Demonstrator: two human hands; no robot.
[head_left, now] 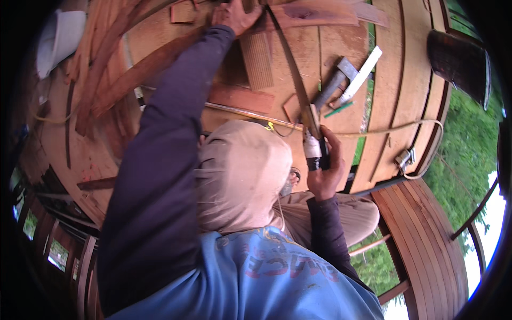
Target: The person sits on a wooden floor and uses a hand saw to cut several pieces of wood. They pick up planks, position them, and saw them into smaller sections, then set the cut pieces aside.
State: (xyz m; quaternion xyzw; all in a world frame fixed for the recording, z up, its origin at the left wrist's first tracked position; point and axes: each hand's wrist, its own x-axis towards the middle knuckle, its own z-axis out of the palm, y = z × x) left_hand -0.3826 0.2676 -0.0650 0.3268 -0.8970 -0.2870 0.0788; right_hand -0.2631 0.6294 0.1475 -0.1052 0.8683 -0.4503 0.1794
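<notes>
A handsaw [292,64] with a long narrow blade extends away from me. My right hand [328,173] is closed round its handle, which is wrapped in white and black tape. At the far edge of the view, my left hand [237,17] grips a piece of wood, its fingers partly cut off and blurred. The blade's far end lies close beside that hand, over a reddish board [314,13]. Below the left hand, a grooved wooden block [257,61] points toward me. Whether the teeth touch wood, I cannot tell.
Right of the blade lie a hatchet [336,82], a pale white strip [362,77] and a green pencil-like stick [338,110]. A hose [394,129] with a metal fitting [405,159] curves across the planks. Boards are piled left, near a white bucket [61,40]. Gaps separate some planks.
</notes>
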